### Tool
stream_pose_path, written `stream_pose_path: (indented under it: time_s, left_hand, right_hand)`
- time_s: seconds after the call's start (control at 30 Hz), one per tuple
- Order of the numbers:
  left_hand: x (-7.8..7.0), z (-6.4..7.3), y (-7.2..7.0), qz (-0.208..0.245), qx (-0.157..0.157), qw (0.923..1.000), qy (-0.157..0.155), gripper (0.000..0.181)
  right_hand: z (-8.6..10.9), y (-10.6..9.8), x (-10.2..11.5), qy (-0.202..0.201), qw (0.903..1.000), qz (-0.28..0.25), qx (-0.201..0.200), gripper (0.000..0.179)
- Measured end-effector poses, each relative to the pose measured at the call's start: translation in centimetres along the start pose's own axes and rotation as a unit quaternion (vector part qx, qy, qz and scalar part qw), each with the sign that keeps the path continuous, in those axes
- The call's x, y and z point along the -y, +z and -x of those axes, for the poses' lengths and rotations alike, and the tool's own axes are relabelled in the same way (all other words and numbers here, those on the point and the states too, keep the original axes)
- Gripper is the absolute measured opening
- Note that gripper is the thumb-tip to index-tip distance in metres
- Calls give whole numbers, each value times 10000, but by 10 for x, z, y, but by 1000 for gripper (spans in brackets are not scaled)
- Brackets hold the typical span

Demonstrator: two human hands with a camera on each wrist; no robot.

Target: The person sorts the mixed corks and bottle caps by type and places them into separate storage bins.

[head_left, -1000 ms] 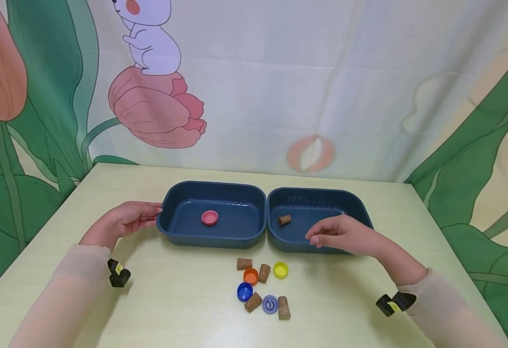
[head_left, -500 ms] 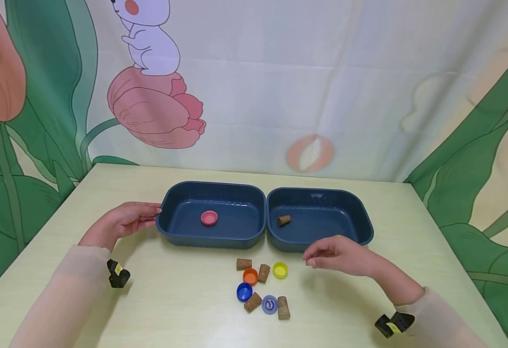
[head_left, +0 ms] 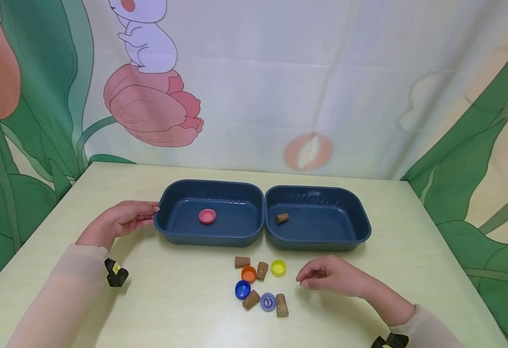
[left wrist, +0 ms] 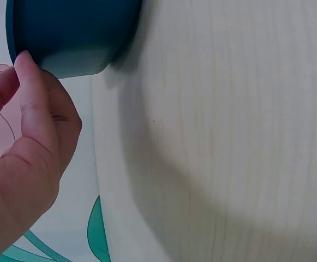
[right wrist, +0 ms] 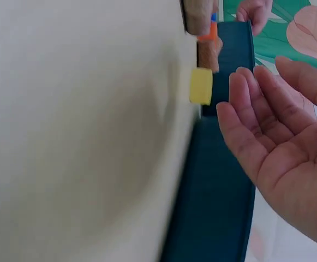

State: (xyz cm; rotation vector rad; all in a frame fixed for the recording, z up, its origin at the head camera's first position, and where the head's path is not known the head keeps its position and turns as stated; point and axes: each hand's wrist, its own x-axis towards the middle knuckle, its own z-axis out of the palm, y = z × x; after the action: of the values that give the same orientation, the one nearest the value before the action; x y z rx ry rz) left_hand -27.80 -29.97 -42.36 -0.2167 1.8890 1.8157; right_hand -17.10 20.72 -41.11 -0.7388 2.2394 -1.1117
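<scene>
My left hand (head_left: 123, 222) is at the outer left end of the left dark blue tray (head_left: 210, 240), its fingertips touching the wall just at the rim; the left wrist view shows this contact close up. Inside that tray lies a pink bottle cap (head_left: 207, 216). My right hand (head_left: 334, 276) hovers over the table, empty, with loosely bent fingers, right of a yellow bottle cap (head_left: 278, 268). In the right wrist view its palm and fingers (right wrist: 245, 131) hold nothing. A cork (head_left: 282, 218) lies on its side in the right dark blue tray (head_left: 319, 244).
In front of the trays lie several corks, one (head_left: 282, 305) nearest the front, with an orange cap (head_left: 248, 274), a blue cap (head_left: 243, 290) and a purple cap (head_left: 268, 302). The trays stand side by side. A printed curtain (head_left: 254, 87) hangs behind the table.
My right hand has come back from over the right tray towards me, down to beside the loose caps and corks. The left hand keeps its place at the left tray.
</scene>
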Motion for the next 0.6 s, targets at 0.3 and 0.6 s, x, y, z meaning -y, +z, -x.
stream_pose_path:
  time_s: [0.3,0.6]
  left_hand:
    - [0,0,0,2,10,10000,-88,59]
    - [-2,0,0,-9,-20,9999,-112,62]
  right_hand:
    - [1,26,-4,470,9988,-43,-112,20]
    - [1,46,2,963,9948,76,-325,22]
